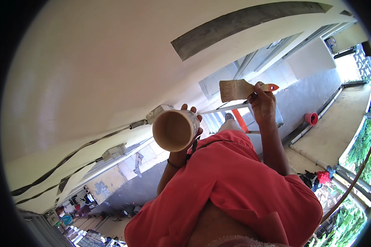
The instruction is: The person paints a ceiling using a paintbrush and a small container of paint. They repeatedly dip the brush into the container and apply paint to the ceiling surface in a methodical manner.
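Left of the pale cup [174, 131], a dark cable [69, 156] runs along the cream wall [90, 74], climbing to a small block [159, 113] that shows just beside the cup's upper-left edge; tight quarters there in this view, though the depth between them cannot be told. Now the cup itself: tipped so its round mouth faces the camera, rim in full view, inner wall coated beige. The left hand [198, 131] has it, fingers curled around the cup's right side, tips showing past the rim. Above and right of the cup, a long grey strip [243, 25] cuts across the wall with crisp, curving edges.

Over to the right of the cup and slightly higher, here's the flat paintbrush [236, 91]! Its pale-stained bristles point toward the cup, with a clear gap between bristle edge and rim. The right hand [263, 103] pinches the handle, fingers closed on it, its red end sticking out on the side away from the cup. Farther right of the cup, well apart from both hands, sits a red bucket [311, 118].
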`<action>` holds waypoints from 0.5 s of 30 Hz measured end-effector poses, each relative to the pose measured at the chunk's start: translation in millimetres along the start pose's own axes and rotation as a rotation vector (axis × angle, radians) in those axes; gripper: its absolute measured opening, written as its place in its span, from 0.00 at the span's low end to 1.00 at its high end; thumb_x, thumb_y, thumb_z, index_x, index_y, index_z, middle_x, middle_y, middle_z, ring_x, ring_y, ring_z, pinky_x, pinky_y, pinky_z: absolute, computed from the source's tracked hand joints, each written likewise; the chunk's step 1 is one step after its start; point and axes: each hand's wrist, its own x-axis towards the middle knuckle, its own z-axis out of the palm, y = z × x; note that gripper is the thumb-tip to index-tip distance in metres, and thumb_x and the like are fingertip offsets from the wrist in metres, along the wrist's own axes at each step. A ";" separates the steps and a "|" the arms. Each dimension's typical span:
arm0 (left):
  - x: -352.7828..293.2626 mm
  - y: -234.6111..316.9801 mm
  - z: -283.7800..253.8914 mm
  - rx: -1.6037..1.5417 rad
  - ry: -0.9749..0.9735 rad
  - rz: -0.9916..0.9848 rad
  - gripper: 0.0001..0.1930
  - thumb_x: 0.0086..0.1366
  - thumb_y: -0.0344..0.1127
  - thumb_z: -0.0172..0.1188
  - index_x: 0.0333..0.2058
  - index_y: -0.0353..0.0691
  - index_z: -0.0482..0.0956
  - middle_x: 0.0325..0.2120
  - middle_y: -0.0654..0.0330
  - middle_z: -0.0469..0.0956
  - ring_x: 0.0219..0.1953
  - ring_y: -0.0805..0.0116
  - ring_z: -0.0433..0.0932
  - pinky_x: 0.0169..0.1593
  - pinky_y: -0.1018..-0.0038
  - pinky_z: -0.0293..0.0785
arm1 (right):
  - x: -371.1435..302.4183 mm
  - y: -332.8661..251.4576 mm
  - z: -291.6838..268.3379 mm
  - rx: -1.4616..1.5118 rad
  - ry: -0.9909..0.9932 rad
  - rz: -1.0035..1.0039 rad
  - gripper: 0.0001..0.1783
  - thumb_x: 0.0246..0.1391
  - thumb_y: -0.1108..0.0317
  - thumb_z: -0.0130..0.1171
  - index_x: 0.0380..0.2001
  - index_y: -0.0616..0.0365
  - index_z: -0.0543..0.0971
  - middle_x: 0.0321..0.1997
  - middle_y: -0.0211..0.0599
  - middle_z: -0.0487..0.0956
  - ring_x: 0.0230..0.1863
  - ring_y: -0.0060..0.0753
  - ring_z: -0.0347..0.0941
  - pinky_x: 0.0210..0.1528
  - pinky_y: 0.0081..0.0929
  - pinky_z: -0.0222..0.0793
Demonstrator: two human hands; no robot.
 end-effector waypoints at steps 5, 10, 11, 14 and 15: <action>14.6 0.6 3.2 0.098 0.098 0.032 0.38 0.71 0.63 0.64 0.70 0.47 0.70 0.65 0.52 0.72 0.65 0.46 0.72 0.59 0.45 0.80 | -16.1 -47.9 75.2 -0.013 -0.211 -0.248 0.09 0.69 0.78 0.63 0.51 0.67 0.81 0.45 0.47 0.87 0.44 0.36 0.85 0.48 0.35 0.82; 20.1 5.2 -22.0 0.364 0.292 0.215 0.39 0.73 0.72 0.52 0.70 0.50 0.71 0.66 0.54 0.73 0.65 0.47 0.73 0.59 0.39 0.76 | -52.2 -65.3 132.1 -0.302 -0.487 -0.730 0.18 0.59 0.85 0.71 0.52 0.70 0.80 0.50 0.49 0.86 0.46 0.39 0.88 0.45 0.33 0.88; 27.5 2.4 -5.8 0.367 0.282 0.222 0.40 0.74 0.74 0.49 0.71 0.51 0.71 0.67 0.53 0.73 0.68 0.46 0.72 0.62 0.35 0.74 | -59.2 -66.4 138.8 -0.367 -0.521 -0.749 0.21 0.56 0.85 0.75 0.52 0.70 0.80 0.49 0.49 0.87 0.43 0.40 0.89 0.43 0.32 0.90; 32.5 1.1 4.4 0.290 0.134 0.260 0.37 0.80 0.66 0.44 0.72 0.44 0.71 0.68 0.48 0.75 0.72 0.44 0.72 0.71 0.36 0.71 | -59.1 -51.9 158.3 -0.584 -0.723 -0.881 0.19 0.56 0.83 0.77 0.49 0.69 0.83 0.44 0.47 0.88 0.42 0.36 0.89 0.41 0.30 0.89; 34.6 0.4 13.9 0.172 0.028 0.234 0.35 0.81 0.62 0.45 0.71 0.39 0.72 0.68 0.46 0.76 0.72 0.45 0.73 0.72 0.39 0.72 | -57.3 -48.1 162.6 -0.688 -0.745 -0.894 0.17 0.55 0.81 0.78 0.47 0.67 0.84 0.43 0.45 0.88 0.40 0.35 0.89 0.39 0.29 0.87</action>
